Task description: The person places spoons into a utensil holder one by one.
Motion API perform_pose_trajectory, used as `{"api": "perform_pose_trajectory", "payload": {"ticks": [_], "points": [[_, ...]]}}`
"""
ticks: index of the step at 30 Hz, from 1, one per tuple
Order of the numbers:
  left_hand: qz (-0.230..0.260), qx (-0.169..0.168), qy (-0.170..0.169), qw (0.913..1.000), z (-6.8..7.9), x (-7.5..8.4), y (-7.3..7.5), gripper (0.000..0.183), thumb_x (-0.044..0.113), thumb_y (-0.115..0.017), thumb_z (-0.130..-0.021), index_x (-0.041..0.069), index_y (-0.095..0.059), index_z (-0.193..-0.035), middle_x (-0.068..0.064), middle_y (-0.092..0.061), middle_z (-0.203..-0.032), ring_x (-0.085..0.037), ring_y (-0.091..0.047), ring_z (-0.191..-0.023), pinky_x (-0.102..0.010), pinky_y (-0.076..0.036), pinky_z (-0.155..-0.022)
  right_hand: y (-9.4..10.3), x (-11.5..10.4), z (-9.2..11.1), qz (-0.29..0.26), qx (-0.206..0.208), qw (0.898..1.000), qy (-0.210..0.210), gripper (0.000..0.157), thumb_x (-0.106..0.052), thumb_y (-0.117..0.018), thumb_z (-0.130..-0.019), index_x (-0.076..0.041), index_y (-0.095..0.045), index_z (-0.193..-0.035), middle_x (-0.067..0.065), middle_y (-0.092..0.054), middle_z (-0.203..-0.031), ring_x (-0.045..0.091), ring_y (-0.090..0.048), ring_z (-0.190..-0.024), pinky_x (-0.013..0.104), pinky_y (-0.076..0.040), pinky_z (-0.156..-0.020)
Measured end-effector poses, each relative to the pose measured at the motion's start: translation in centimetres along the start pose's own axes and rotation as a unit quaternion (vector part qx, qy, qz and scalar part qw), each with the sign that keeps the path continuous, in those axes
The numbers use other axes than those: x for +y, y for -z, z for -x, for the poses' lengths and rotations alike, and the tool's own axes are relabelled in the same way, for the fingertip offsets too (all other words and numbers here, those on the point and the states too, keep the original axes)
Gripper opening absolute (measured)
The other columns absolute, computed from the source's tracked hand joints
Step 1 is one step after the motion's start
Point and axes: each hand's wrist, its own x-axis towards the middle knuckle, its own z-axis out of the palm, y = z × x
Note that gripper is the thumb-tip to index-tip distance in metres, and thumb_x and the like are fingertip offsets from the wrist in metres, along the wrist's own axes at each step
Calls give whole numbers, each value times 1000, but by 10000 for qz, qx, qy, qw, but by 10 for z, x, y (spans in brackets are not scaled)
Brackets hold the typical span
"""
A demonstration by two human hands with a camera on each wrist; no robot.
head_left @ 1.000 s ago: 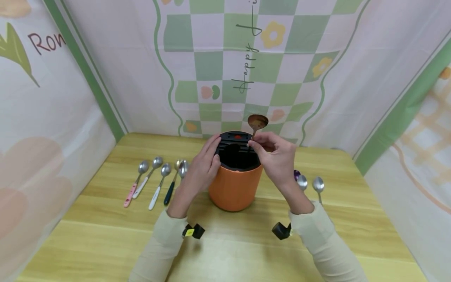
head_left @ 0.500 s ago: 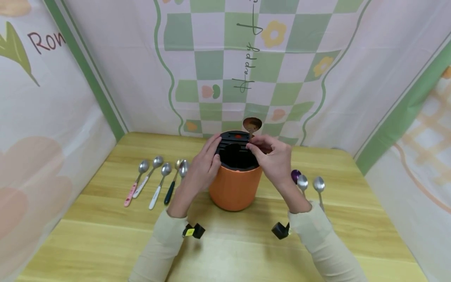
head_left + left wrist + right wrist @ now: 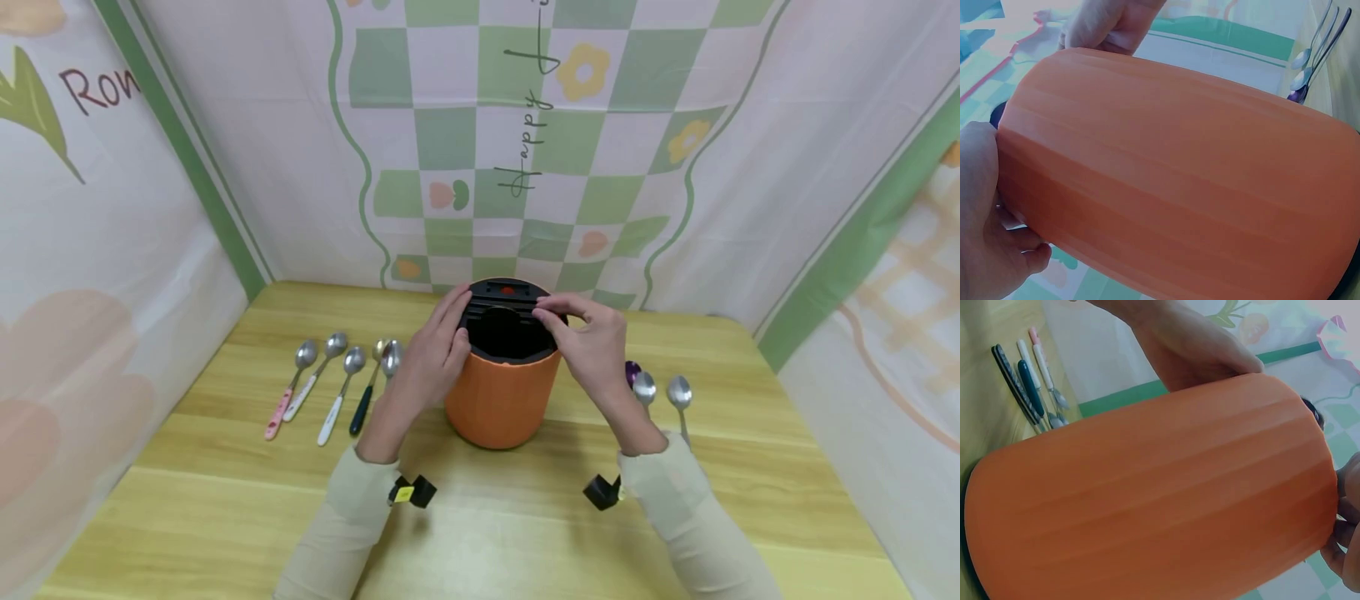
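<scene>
An orange container (image 3: 498,404) with a black slotted inside (image 3: 502,292) stands upright between my hands in the head view. My left hand (image 3: 427,358) rests on the left side of its rim, fingers mostly straight and thumb near the front. Over the right part of the rim, my right hand (image 3: 592,346) has its bent fingers close to the thumb, with no spoon showing between them. The left wrist view is mostly filled by the container's orange wall (image 3: 1172,169), as is the right wrist view. What lies deep inside the dark opening is hidden.
Several spoons lie left of the container, among them one with a pink handle (image 3: 277,417) and one with a dark handle (image 3: 361,410). At right are a purple spoon (image 3: 632,369) and two silver ones, including a silver spoon (image 3: 679,392). A patterned cloth (image 3: 517,142) hangs behind.
The spoon that my right hand held upright at the rim sank lower and is now out of sight at the container. My right hand shifted slightly right; the left hand stayed put.
</scene>
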Motion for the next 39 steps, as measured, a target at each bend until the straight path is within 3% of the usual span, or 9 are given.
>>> {"api": "perform_pose_trajectory", "payload": {"ticks": [7, 16, 23, 31, 34, 39], "points": [[31, -8, 1, 10000, 0, 1, 0, 58, 23, -29, -101, 3, -32, -155, -7, -27, -165, -27, -41, -143, -44, -39, -116, 15, 7, 2, 107, 189, 9997, -144, 9, -10, -79, -84, -3, -79, -90, 11, -78, -91, -15, -64, -80, 10, -51, -78], [26, -34, 36, 10000, 1, 0, 0, 57, 23, -28, -102, 3, -32, -155, -6, -27, -165, -29, -42, -142, -44, -40, -116, 41, 27, 9, 356, 340, 9983, -309, 10, -8, -77, -85, 0, -78, -91, 17, -76, -88, -15, -63, -73, 6, -51, -67], [10, 7, -20, 10000, 0, 0, 0, 57, 23, -28, -101, 3, -33, -155, -6, -27, -164, -28, -42, -143, -45, -40, -115, 58, 45, 20, 399, 65, 9958, -824, 12, -6, -73, -88, 3, -76, -94, 22, -76, -89, -12, -65, -70, 8, -53, -65], [-7, 38, -80, 10000, -1, 0, 0, 58, 23, -29, -100, 1, -34, -154, -8, -29, -163, -28, -42, -143, -45, -40, -115, 71, 64, 34, 1274, -518, 9802, -1421, 14, -8, -71, -90, 3, -76, -96, 20, -76, -87, -15, -62, -64, 6, -50, -59], [-2, 57, -84, 9999, -1, -1, -1, 58, 22, -29, -100, 1, -35, -153, -8, -30, -163, -28, -43, -143, -45, -40, -115, 76, 70, 39, 1555, -785, 9710, -1636, 16, -11, -71, -91, 1, -77, -98, 18, -77, -88, -3, -69, -68, 5, -49, -60], [-16, 68, -74, 9999, -1, 0, 0, 57, 22, -30, -100, 1, -35, -153, -8, -31, -163, -28, -43, -142, -44, -40, -115, 85, 81, 48, 1964, -1294, 9545, -1833, 17, -11, -70, -91, 1, -76, -101, 17, -77, -90, 27, -76, -79, 12, -52, -59]]}}
